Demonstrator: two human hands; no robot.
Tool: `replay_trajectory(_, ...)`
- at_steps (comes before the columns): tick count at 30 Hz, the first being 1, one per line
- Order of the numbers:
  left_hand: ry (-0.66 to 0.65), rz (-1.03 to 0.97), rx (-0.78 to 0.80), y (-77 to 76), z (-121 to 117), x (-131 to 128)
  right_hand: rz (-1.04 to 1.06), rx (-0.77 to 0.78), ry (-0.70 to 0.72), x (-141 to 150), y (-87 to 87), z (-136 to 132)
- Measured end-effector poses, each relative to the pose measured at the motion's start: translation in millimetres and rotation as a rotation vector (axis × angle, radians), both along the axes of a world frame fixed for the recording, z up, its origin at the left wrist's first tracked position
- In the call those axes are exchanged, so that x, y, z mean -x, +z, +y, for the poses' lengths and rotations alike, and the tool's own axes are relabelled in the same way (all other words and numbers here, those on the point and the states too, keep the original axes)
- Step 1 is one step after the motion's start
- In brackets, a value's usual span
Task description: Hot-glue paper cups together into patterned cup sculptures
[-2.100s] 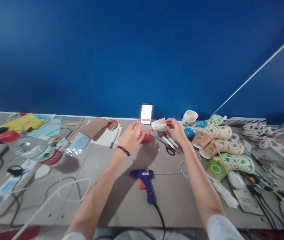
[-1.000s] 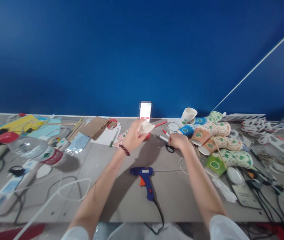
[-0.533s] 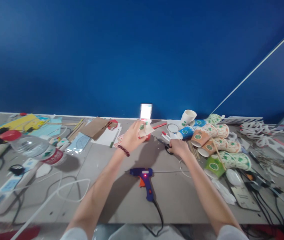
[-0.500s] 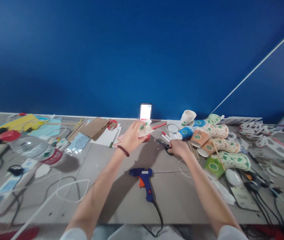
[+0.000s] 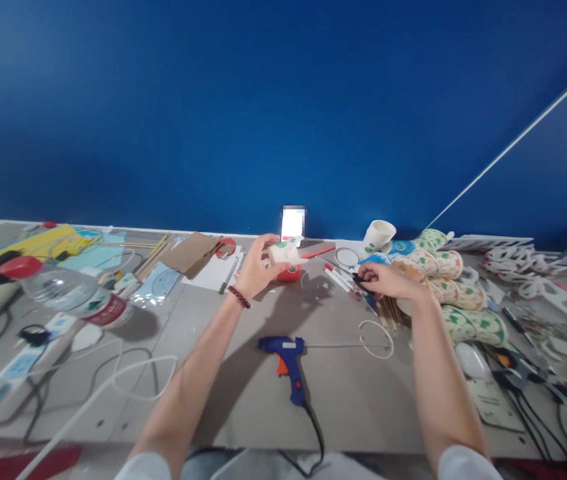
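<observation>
My left hand (image 5: 259, 268) is closed round a cut paper cup (image 5: 284, 252), white with green leaves, holding it above the table. Just beneath the cup shows a red round piece (image 5: 289, 273); whether it is joined to the cup I cannot tell. In my right hand (image 5: 380, 279) is a pair of scissors (image 5: 362, 283) with black handles, the thin blades pointing left towards the cup but apart from it. Red and white markers (image 5: 339, 279) lie beside the scissors. A blue hot glue gun (image 5: 288, 363) rests on the table between my forearms.
Several stacked paper cups (image 5: 473, 325) lie at the right, near an upright white cup (image 5: 379, 235). A lit phone (image 5: 293, 223) leans on the blue wall. Left are cardboard (image 5: 190, 253), a plastic bottle (image 5: 70, 297) and a power strip (image 5: 26, 367) with cables.
My right hand has moved right with the scissors, away from the cup and over the cup stacks. My left hand has shifted slightly left and turned the cut cup.
</observation>
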State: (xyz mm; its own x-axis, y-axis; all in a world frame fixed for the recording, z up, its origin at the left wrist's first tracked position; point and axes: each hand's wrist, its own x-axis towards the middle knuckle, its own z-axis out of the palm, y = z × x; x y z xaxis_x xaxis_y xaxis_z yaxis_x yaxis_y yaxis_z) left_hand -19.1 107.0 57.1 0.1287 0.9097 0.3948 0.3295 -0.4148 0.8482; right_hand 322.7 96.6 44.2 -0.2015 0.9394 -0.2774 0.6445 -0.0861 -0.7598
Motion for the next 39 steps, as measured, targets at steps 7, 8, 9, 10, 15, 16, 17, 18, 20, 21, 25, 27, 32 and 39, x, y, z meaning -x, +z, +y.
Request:
replay_trajectory(7,-0.148,-0.299,0.16,-2.0,3.1,3.5,0.302,0.068,0.178,8.6,18.5,-11.0)
replay_trajectory(8,-0.186,-0.343,0.181,-1.8,3.2,4.2,0.349,0.085,0.217,10.7,19.3,-12.5)
replay_trajectory(9,-0.219,-0.39,0.195,-1.4,3.2,4.9,0.389,0.1,0.244,12.6,19.4,-13.7)
replay_trajectory(10,-0.245,-0.438,0.203,-0.8,3.1,5.6,0.429,0.118,0.263,14.4,19.1,-14.7)
replay_trajectory(15,-0.329,-0.544,0.233,4.3,0.9,8.1,0.617,0.216,0.267,26.1,20.3,-19.2)
replay_trajectory(16,-0.345,-0.546,0.243,5.0,0.5,8.4,0.634,0.227,0.267,29.5,21.3,-20.3)
replay_trajectory(17,-0.355,-0.55,0.248,5.3,0.4,8.4,0.638,0.239,0.271,33.0,22.3,-21.6)
replay_trajectory(18,-0.361,-0.558,0.249,5.1,0.6,8.3,0.631,0.255,0.284,36.6,23.2,-23.0)
replay_trajectory(20,-0.362,-0.58,0.235,3.4,1.4,7.5,0.603,0.293,0.315,43.6,24.4,-25.7)
replay_trajectory(21,-0.364,-0.591,0.228,2.2,1.9,6.9,0.59,0.307,0.329,46.9,24.9,-26.9)
replay_trajectory(25,-0.406,-0.635,0.235,-2.0,2.4,5.8,0.578,0.344,0.386,58.4,28.7,-28.8)
replay_trajectory(27,-0.432,-0.657,0.253,-2.5,1.5,6.7,0.589,0.369,0.447,62.7,31.7,-28.0)
replay_trajectory(32,-0.464,-0.633,0.311,-1.6,-0.4,11.7,0.575,0.389,0.525,67.6,36.2,-25.7)
replay_trajectory(39,-0.627,-0.58,0.366,0.8,-1.4,16.3,0.554,0.349,0.607,70.3,33.5,-25.5)
